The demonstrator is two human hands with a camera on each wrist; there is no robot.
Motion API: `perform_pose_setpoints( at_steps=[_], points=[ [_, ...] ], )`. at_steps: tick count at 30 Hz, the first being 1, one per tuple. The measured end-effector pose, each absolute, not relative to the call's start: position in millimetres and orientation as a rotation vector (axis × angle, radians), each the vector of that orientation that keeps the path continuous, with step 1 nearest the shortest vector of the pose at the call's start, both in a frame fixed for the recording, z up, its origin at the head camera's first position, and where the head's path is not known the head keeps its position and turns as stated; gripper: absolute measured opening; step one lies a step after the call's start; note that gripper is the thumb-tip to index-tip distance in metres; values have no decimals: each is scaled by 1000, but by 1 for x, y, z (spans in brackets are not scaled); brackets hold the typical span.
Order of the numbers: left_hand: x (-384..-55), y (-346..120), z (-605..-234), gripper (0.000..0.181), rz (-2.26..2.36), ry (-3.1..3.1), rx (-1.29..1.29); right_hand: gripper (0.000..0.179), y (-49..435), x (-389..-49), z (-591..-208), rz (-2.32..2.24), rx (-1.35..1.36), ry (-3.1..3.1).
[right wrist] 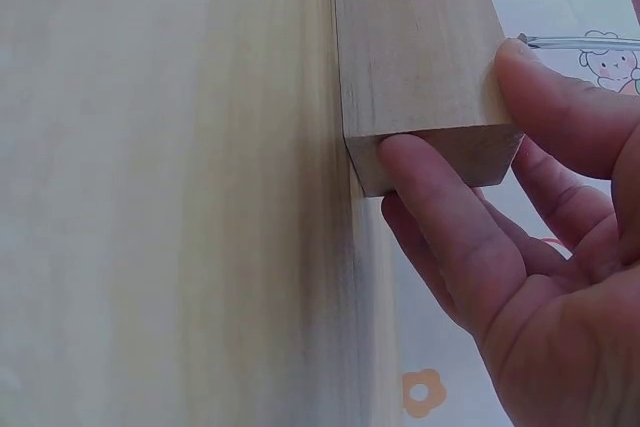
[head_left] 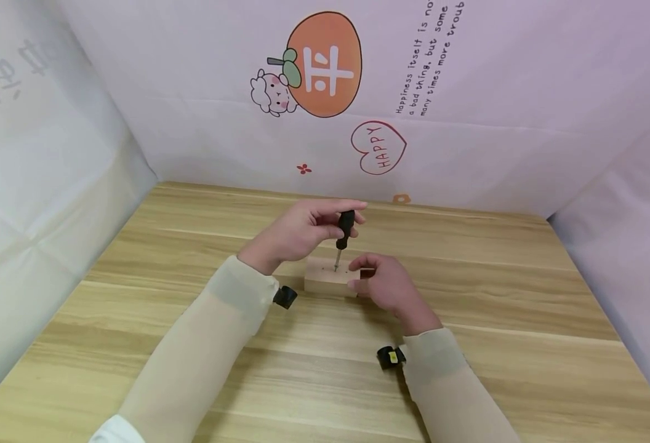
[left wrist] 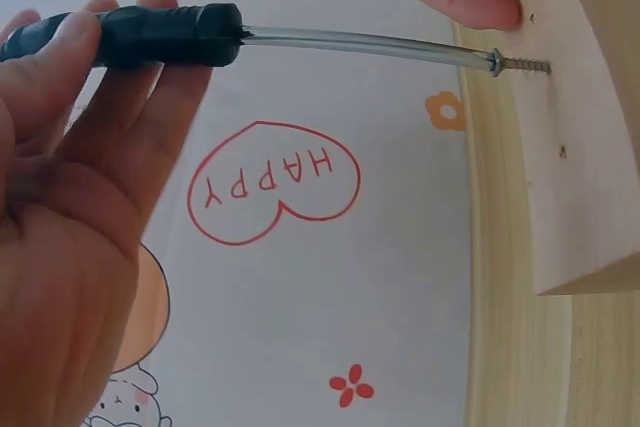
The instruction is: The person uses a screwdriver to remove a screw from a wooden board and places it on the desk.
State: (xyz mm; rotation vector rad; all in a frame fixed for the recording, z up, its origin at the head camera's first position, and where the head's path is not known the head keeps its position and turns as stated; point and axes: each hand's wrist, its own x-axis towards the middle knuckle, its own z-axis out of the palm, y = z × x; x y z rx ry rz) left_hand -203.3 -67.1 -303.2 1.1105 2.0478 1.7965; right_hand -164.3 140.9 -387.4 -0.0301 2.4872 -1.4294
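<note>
Beyond the left hand (head_left: pixel 297 231), the pale wall hanging (head_left: pixel 214 67) bore "HAPPY" in a red heart (head_left: pixel 379 147), "平" on an orange fruit (head_left: pixel 344 40) and, farther right of the hand, black lettering (head_left: pixel 427 61), partly cut off: "Happiness itself is no", "a bad thing, but some", "many times more troub".

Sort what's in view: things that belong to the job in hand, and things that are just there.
Job:
wooden block, held by the right hand
screw, standing partly out of it
screwdriver, its tip at the screw's head, in the left hand

Just there:
wood-grain tabletop
printed backdrop
black wrist devices
</note>
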Motion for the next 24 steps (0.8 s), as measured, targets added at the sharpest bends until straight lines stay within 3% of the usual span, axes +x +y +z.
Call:
perform_pose_setpoints(
  at_steps=[12,24],
  points=[
    [-194,-62,-314,38,1962,2317,1012,26,140,-164,-389,-1450,-42,2482],
    [-171,-47,-312,43,1948,2723,862,26,141,-165,-389,-1460,-42,2475]
  ],
)
